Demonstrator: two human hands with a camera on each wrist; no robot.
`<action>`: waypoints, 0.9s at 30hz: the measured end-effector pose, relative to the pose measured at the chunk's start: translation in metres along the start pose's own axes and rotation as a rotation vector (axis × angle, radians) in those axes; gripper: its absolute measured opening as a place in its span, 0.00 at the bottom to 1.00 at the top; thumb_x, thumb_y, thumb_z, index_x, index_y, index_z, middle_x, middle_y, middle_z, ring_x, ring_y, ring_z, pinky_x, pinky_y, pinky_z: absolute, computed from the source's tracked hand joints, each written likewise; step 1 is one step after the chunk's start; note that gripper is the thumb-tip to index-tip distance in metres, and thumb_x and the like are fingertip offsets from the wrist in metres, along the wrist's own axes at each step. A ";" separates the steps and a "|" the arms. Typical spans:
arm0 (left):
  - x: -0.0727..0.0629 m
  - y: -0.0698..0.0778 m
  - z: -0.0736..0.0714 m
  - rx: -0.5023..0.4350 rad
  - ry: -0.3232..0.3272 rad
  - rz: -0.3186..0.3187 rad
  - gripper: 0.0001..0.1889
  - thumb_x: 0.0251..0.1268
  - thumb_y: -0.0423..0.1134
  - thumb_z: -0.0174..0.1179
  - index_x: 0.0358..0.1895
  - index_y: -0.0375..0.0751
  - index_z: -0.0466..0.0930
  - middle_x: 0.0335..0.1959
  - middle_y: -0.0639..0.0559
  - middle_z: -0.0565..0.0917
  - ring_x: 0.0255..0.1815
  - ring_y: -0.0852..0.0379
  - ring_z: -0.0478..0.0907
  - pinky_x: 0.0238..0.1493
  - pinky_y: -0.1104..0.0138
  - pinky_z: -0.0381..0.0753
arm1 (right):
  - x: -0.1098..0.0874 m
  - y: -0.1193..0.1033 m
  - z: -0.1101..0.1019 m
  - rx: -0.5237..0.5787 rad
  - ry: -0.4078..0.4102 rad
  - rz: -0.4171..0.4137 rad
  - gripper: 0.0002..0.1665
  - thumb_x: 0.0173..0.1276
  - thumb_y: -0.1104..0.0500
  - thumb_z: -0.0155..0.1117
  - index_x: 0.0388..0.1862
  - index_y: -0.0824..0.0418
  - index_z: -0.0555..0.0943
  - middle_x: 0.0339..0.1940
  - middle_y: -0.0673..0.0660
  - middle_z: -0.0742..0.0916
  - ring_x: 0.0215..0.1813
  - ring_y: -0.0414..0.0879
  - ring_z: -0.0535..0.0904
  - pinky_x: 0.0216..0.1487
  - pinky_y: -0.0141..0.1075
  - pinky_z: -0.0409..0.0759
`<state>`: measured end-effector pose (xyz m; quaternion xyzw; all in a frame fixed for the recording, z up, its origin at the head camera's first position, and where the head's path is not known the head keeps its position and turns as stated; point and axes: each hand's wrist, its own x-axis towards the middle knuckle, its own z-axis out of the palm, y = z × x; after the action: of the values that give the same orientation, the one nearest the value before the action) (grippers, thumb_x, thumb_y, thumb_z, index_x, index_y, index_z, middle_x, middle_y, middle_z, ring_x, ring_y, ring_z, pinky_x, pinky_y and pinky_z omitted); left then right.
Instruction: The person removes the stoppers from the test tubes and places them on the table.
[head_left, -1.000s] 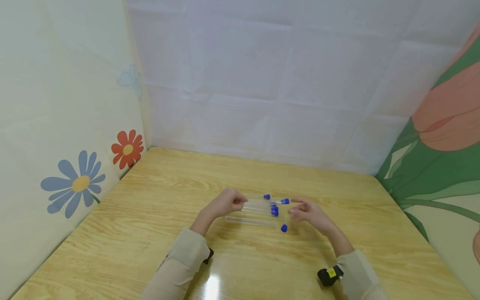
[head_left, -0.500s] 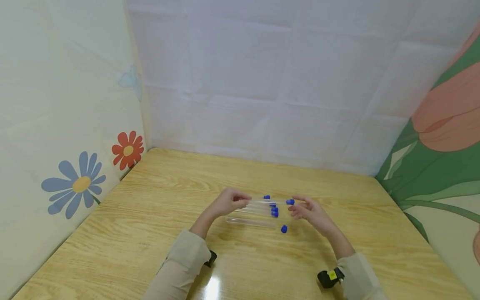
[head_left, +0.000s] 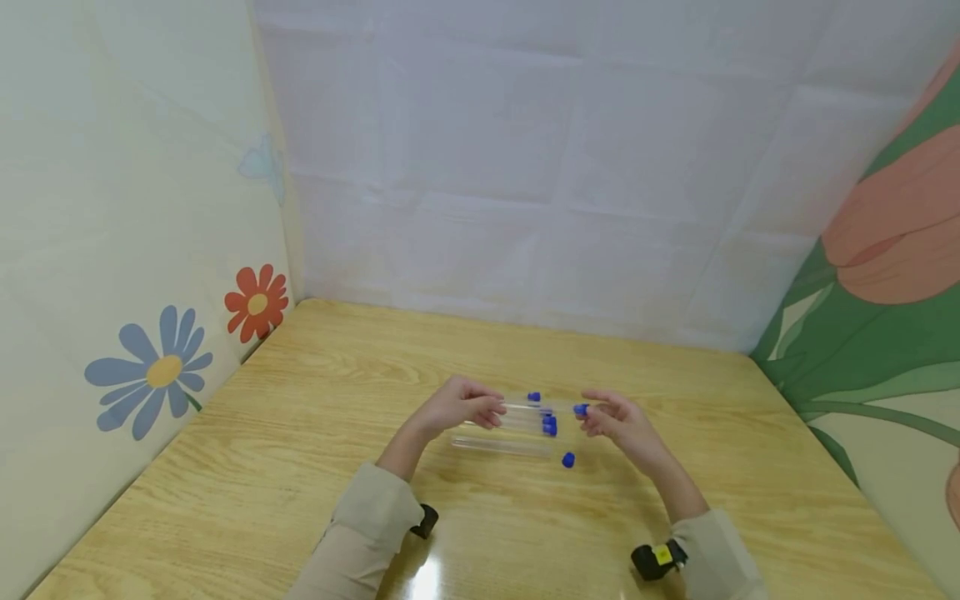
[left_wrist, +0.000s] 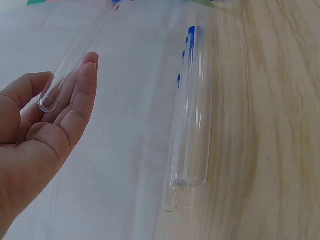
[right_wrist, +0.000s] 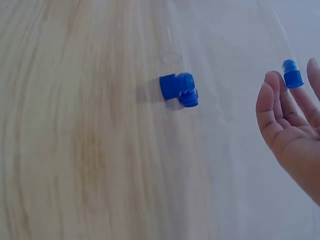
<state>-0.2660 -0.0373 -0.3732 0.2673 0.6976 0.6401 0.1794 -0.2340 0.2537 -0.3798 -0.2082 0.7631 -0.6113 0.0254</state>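
Observation:
My left hand (head_left: 457,406) pinches the rounded end of a clear test tube (left_wrist: 75,55), thumb on one side and fingers on the other. The tube is raised over the table and points right. At its far end a blue cap (right_wrist: 292,75) sits against the fingers of my right hand (head_left: 618,422). Those fingers are loosely bent, and the thumb stands apart from the cap in the right wrist view. Below, several clear tubes (left_wrist: 195,120) lie side by side with blue ends (head_left: 550,427) facing right.
Nearest me on the wooden table (head_left: 495,517) lies another clear tube (head_left: 498,447), with a blue cap (head_left: 568,460) off its right end. Another blue cap (head_left: 534,397) shows at the back. A pale cloth wall (head_left: 525,208) stands behind, and flower-printed panels flank both sides.
The held tube has shifted right and its blue cap now meets the fingers of the right hand. My left hand has moved slightly right; the tubes on the table stay put.

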 end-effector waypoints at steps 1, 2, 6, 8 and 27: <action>0.000 0.001 0.000 -0.024 -0.001 -0.013 0.16 0.66 0.32 0.49 0.50 0.21 0.71 0.41 0.28 0.77 0.34 0.49 0.81 0.44 0.48 0.74 | 0.000 0.000 0.001 0.004 0.003 -0.007 0.21 0.68 0.66 0.49 0.55 0.79 0.63 0.35 0.55 0.83 0.35 0.43 0.79 0.39 0.37 0.79; -0.001 0.001 0.000 -0.045 -0.001 -0.021 0.16 0.66 0.32 0.49 0.50 0.21 0.71 0.42 0.28 0.77 0.34 0.50 0.81 0.44 0.48 0.73 | 0.000 0.000 0.001 0.006 0.006 -0.013 0.19 0.68 0.66 0.49 0.54 0.77 0.65 0.35 0.55 0.82 0.35 0.43 0.79 0.39 0.37 0.79; -0.002 0.001 0.000 -0.101 -0.003 -0.037 0.17 0.65 0.34 0.51 0.50 0.21 0.71 0.42 0.29 0.77 0.34 0.51 0.81 0.46 0.47 0.72 | 0.000 -0.002 0.002 0.011 0.034 0.005 0.13 0.67 0.64 0.51 0.48 0.68 0.73 0.35 0.54 0.82 0.35 0.42 0.78 0.40 0.35 0.78; -0.002 0.002 0.000 -0.110 -0.007 -0.034 0.18 0.65 0.34 0.51 0.50 0.21 0.71 0.42 0.30 0.78 0.35 0.51 0.81 0.46 0.48 0.72 | 0.000 -0.002 0.002 0.011 0.051 0.021 0.12 0.67 0.64 0.53 0.47 0.67 0.74 0.34 0.54 0.82 0.35 0.41 0.78 0.40 0.36 0.78; -0.006 0.012 0.000 -0.070 -0.040 0.022 0.17 0.65 0.35 0.50 0.49 0.21 0.72 0.37 0.36 0.81 0.33 0.53 0.80 0.45 0.47 0.72 | 0.005 -0.008 0.001 -0.024 0.119 0.046 0.17 0.65 0.64 0.54 0.44 0.80 0.71 0.30 0.55 0.82 0.32 0.42 0.78 0.39 0.35 0.78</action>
<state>-0.2592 -0.0404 -0.3617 0.2811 0.6681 0.6606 0.1955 -0.2359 0.2500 -0.3718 -0.1539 0.7751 -0.6128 -0.0085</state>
